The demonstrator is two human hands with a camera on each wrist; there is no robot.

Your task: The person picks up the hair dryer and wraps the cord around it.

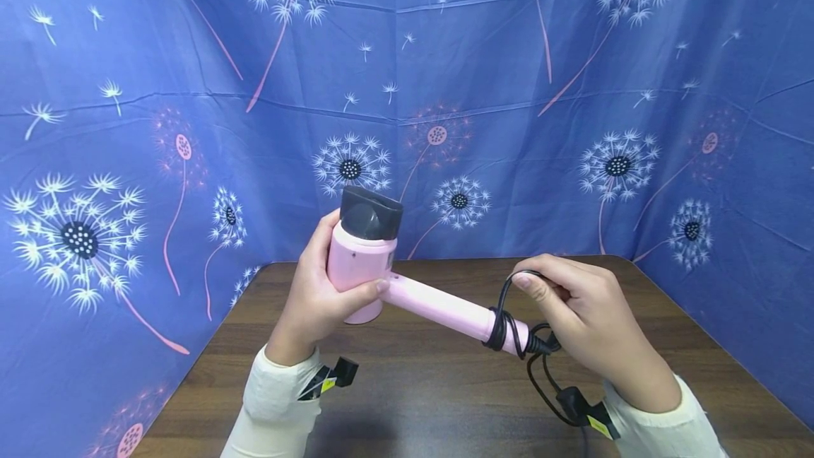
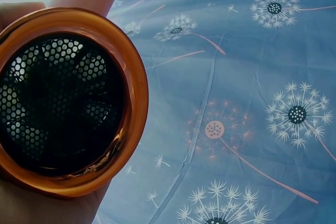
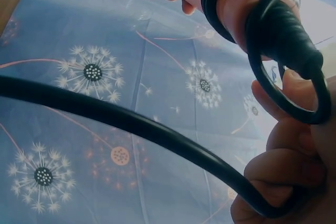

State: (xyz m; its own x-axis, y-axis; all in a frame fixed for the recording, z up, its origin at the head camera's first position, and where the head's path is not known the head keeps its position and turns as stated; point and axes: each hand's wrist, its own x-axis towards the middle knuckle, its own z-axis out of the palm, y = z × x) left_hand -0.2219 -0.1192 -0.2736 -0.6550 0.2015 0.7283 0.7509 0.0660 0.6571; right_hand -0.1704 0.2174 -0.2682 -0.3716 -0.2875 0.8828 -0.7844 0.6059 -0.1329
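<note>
A pink hair dryer [image 1: 439, 304] with a black nozzle [image 1: 372, 213] is held above the table, its handle slanting down to the right. My left hand [image 1: 321, 288] grips the barrel, thumb across the front. In the left wrist view the dryer's round rear grille [image 2: 58, 103] shows inside a copper-coloured rim. Black cord [image 1: 499, 331] is wound round the handle's lower end. My right hand [image 1: 581, 316] pinches a loop of that cord between thumb and fingers. In the right wrist view the cord [image 3: 131, 124] runs into the curled fingers [image 3: 283, 166].
Below the hands lies a brown wooden table [image 1: 432, 401]. A blue cloth [image 1: 509, 126] printed with dandelions hangs behind it and along both sides. A small black camera [image 1: 345, 371] is strapped at the left wrist, another black camera [image 1: 572, 403] at the right.
</note>
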